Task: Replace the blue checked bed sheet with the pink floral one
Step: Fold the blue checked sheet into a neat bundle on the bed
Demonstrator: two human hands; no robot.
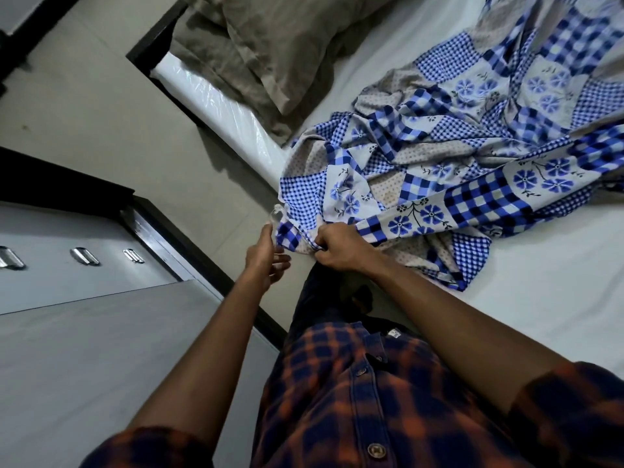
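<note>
Right grip (332, 246) clenched on bunched edge of blue checked sheet (456, 157) at bed's near edge. Gathering cloth here lets whole sheet drag off in one pull. Left grip (266, 258) at 9 o'clock of right, fingers loose, tips touching sheet corner, not grasping; placed to take next fold, I judge. Sheet lies crumpled from my grips toward 1 o'clock, pulled loose from bare white mattress (540, 315). Tan pillows (270, 45) at 12 o'clock, apart from heap, so snag unlikely. Pink floral sheet not in view.
</note>
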